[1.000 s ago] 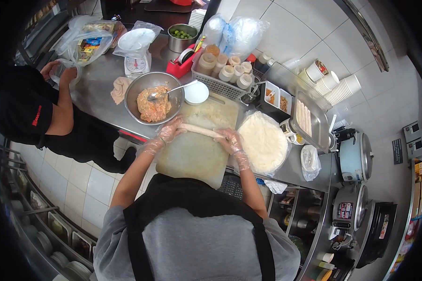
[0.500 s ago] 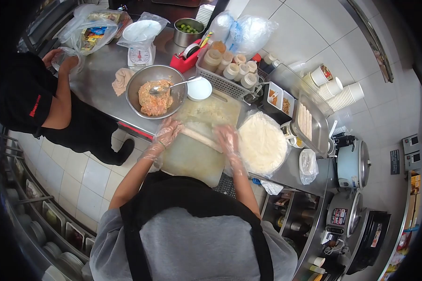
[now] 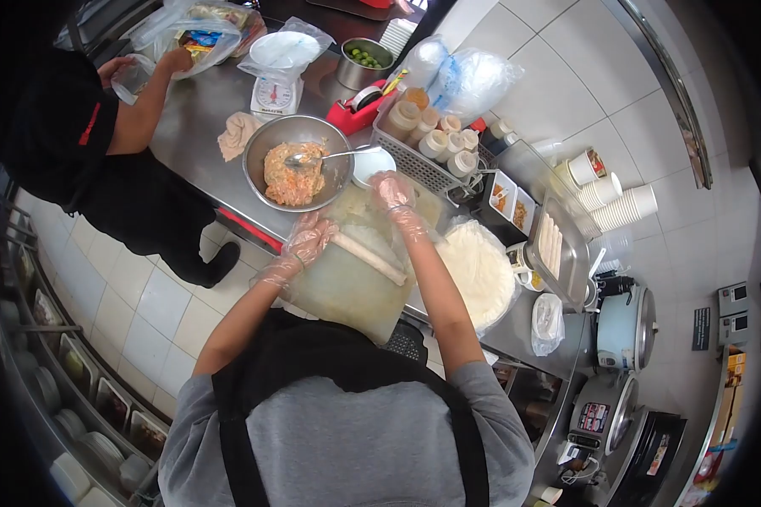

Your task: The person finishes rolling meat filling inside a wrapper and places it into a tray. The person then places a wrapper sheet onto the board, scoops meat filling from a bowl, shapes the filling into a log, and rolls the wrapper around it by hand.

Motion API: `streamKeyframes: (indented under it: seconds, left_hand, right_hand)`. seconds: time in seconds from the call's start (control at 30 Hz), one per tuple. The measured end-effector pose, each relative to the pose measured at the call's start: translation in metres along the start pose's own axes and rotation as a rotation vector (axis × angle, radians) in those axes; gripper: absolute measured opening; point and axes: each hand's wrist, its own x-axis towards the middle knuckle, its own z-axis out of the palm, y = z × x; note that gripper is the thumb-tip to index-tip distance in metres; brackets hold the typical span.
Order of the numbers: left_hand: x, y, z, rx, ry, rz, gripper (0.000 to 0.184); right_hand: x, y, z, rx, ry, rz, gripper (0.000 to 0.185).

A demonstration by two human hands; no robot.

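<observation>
My left hand [image 3: 311, 238], in a clear plastic glove, is closed on the left end of a pale, uncooked spring roll [image 3: 369, 257]. The roll lies slantwise on a worn cutting board [image 3: 347, 291]. My right hand [image 3: 393, 193], also gloved, is at the near right edge of a small white bowl [image 3: 370, 166]; its fingertips are hard to make out there. Left of the bowl stands a steel mixing bowl [image 3: 254, 173] holding an orange-pink filling [image 3: 292, 179] and a spoon [image 3: 334, 154]. A stack of round white wrappers [image 3: 473, 275] lies right of the board.
A co-worker [image 3: 68, 160] stands at the left with hands at plastic bags [image 3: 207, 38]. Behind the bowls are a scale [image 3: 276, 95], a red tape dispenser [image 3: 355, 108] and a basket of sauce bottles [image 3: 423, 127]. A steel tray [image 3: 571, 253] with several finished rolls is at right.
My right hand has left the right end of the roll and moved up to the white bowl. My left hand stays at the roll's left end. The co-worker's hand has reached toward the bags.
</observation>
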Motion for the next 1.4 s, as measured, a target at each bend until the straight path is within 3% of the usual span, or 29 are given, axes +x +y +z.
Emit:
streamKeyframes:
  seconds: [0.1,0.2,0.27,0.33,0.43,0.53,0.63,0.93,1.03,1.13,1.23,1.33,1.4]
  left_hand:
    - [0.000,0.000,0.000,-0.034,0.029,0.033,0.022]
    - [0.000,-0.004,0.007,0.051,0.061,0.043,0.021]
    - [0.000,-0.003,0.004,0.020,0.015,0.013,0.021]
    - [0.000,-0.001,0.004,-0.002,0.023,-0.001,0.022]
    - [0.000,0.000,0.002,0.008,0.064,0.009,0.022]
    - [-0.001,-0.001,0.004,0.031,0.041,0.016,0.023]
    - [-0.001,-0.004,0.007,0.020,0.063,0.032,0.022]
    - [0.001,-0.003,0.005,0.010,0.055,0.020,0.021]
    - [0.000,-0.002,0.005,0.011,0.055,0.029,0.022]
    - [0.001,-0.004,0.003,0.008,0.075,0.040,0.023]
    - [0.000,-0.001,0.001,0.018,0.058,0.041,0.024]
    - [0.001,0.002,-0.002,-0.018,0.012,0.007,0.024]
    - [0.001,0.001,-0.002,-0.005,-0.056,-0.048,0.025]
  right_hand:
    - [0.006,0.010,0.001,0.201,0.013,-0.017,0.010]
    - [-0.022,0.009,-0.013,0.756,-0.052,0.063,0.014]
    - [-0.055,-0.002,-0.018,0.749,-0.075,-0.209,0.021]
    - [-0.092,0.014,0.017,0.306,-0.009,-0.671,0.039]
    - [-0.138,0.017,-0.004,0.152,-0.270,-0.491,0.052]
    - [-0.120,0.013,-0.010,0.083,-0.435,-0.528,0.064]
    - [-0.093,-0.011,0.001,0.256,-0.340,-0.534,0.063]
    - [-0.141,0.040,-0.012,0.165,-0.421,-0.642,0.063]
    - [-0.114,0.011,-0.003,0.301,-0.318,-0.616,0.063]
    - [-0.108,-0.005,0.003,0.282,-0.287,-0.497,0.062]
    - [-0.120,0.005,0.009,0.143,-0.078,-0.358,0.052]
    - [-0.097,0.008,-0.003,0.169,-0.235,-0.028,0.041]
    - [-0.065,0.007,0.003,0.216,0.230,-0.113,0.031]
